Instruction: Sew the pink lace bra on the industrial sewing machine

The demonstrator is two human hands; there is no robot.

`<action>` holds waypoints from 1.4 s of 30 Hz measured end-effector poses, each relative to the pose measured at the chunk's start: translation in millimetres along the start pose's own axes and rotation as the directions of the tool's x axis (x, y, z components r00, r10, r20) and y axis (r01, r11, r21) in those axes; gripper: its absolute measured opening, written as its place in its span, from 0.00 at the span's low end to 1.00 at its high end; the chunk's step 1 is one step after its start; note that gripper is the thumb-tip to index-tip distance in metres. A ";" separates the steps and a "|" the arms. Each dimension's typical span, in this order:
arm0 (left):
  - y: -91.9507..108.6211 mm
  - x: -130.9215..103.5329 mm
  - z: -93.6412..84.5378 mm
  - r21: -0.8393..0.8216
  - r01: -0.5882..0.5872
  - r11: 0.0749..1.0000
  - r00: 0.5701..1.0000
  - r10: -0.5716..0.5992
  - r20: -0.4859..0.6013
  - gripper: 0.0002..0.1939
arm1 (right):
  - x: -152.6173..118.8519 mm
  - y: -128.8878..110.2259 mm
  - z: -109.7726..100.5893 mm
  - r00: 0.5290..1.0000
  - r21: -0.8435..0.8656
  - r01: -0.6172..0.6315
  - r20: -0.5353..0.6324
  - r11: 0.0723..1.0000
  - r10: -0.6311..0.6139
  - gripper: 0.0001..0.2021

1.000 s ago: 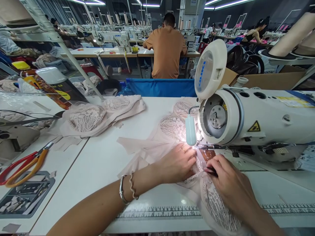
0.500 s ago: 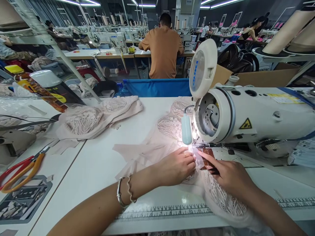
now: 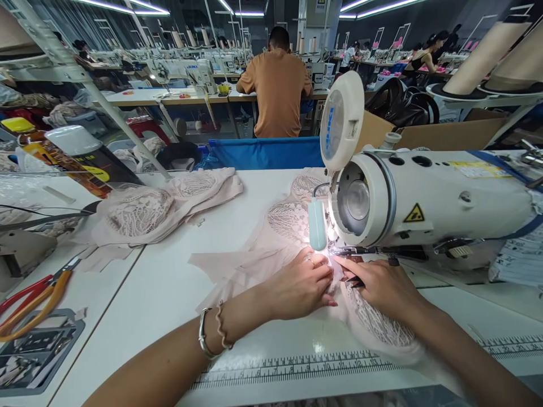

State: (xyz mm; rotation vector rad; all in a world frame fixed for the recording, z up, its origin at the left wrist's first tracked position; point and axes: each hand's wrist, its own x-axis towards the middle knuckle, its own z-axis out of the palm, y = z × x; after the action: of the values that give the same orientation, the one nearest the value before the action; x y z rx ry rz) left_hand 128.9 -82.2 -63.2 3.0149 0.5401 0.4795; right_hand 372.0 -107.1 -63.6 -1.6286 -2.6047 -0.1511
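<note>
Pale pink lace fabric [image 3: 282, 220] lies under the lit needle area of a white sewing machine [image 3: 428, 195]. My left hand [image 3: 299, 285], with bracelets at the wrist, is closed on the fabric just left of the needle, fingers bent. My right hand [image 3: 384, 285] rests on the other side, its index finger stretched onto the fabric near the presser foot. Its other fingers curl around a small dark pointed tool [image 3: 355, 281], mostly hidden, whose kind I cannot make out. A lace cup [image 3: 377, 316] hangs down toward the table's front edge beneath my right hand.
More lace pieces [image 3: 139, 209] lie at the left. Orange-and-red handled scissors [image 3: 38, 297] rest by a grey tray [image 3: 40, 353] of metal parts. A spray can [image 3: 91, 152] stands at back left. A ruler strip [image 3: 297, 367] runs along the front. A person [image 3: 278, 85] sits ahead.
My right hand has shifted slightly left and up toward the needle, with its index finger closer to my left hand. My left thumb now shows apart. The machine's round inner wheel looks turned.
</note>
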 end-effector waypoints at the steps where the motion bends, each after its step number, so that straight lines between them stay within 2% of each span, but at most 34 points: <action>1: -0.3 -0.4 -0.6 0.006 0.005 1.000 1.000 -0.005 0.005 0.22 | 0.2 0.7 0.0 1.000 0.003 0.012 -0.017 1.000 -0.012 0.33; 6: -2.3 -1.2 -2.2 0.030 0.021 0.999 1.000 -0.022 0.018 0.27 | -2.3 4.9 4.4 0.990 0.032 0.098 -0.103 0.995 -0.094 0.31; 11: -1.6 -1.2 -1.1 0.048 0.052 0.998 0.998 -0.053 0.022 0.28 | -2.9 10.7 12.3 0.998 0.077 0.046 -0.056 0.996 -0.042 0.33; 13: -1.6 -1.6 -0.3 0.042 0.052 0.998 0.998 -0.053 0.029 0.29 | -2.4 12.5 12.8 0.997 0.089 0.061 -0.050 0.994 -0.057 0.34; 18: -3.3 -2.9 1.5 0.053 0.071 0.996 0.997 -0.071 0.010 0.33 | -0.5 14.7 4.8 0.992 0.101 0.124 -0.036 0.987 -0.121 0.34; 24: -4.2 -3.2 1.7 0.052 0.085 0.995 0.996 -0.085 -0.001 0.33 | 5.5 13.5 -4.6 0.993 0.138 0.110 0.022 0.984 -0.114 0.30; 28: -6.3 -3.1 -1.6 -0.015 0.085 0.996 0.996 -0.085 0.025 0.33 | 4.8 12.2 -5.5 0.995 0.102 0.097 -0.013 0.990 -0.097 0.30; 30: -6.4 -2.3 -3.2 -0.027 0.102 0.994 0.994 -0.101 0.041 0.30 | 0.9 13.1 -4.7 0.997 0.042 0.067 -0.039 0.997 -0.065 0.27; 33: -3.7 -0.4 -2.7 -0.006 0.136 0.991 0.990 -0.135 0.045 0.28 | -8.3 16.7 -4.2 0.999 -0.035 0.004 -0.041 0.999 -0.006 0.15; 35: -1.3 0.7 -0.8 0.018 0.144 0.989 0.989 -0.145 0.028 0.29 | -14.6 19.5 -3.8 0.997 -0.015 0.043 -0.057 0.999 -0.044 0.14; 37: 0.2 1.2 1.1 0.030 0.128 0.991 0.992 -0.128 0.007 0.29 | -19.1 22.0 -1.6 0.980 0.047 0.165 -0.118 0.985 -0.158 0.19; 39: 0.1 1.2 1.9 0.028 0.112 0.993 0.994 -0.112 -0.003 0.28 | -21.0 24.0 3.4 0.945 0.066 0.286 -0.187 0.956 -0.270 0.30; 42: -1.6 0.4 1.3 0.014 0.118 0.993 0.993 -0.118 0.004 0.28 | -19.3 26.5 13.3 0.916 0.027 0.323 -0.259 0.946 -0.306 0.37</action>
State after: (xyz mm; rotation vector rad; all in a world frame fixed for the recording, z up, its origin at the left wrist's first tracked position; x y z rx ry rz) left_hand 129.2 -80.5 -64.5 2.9738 0.7198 0.4624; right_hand 404.3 -111.3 -77.6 -1.0749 -2.6160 -0.2623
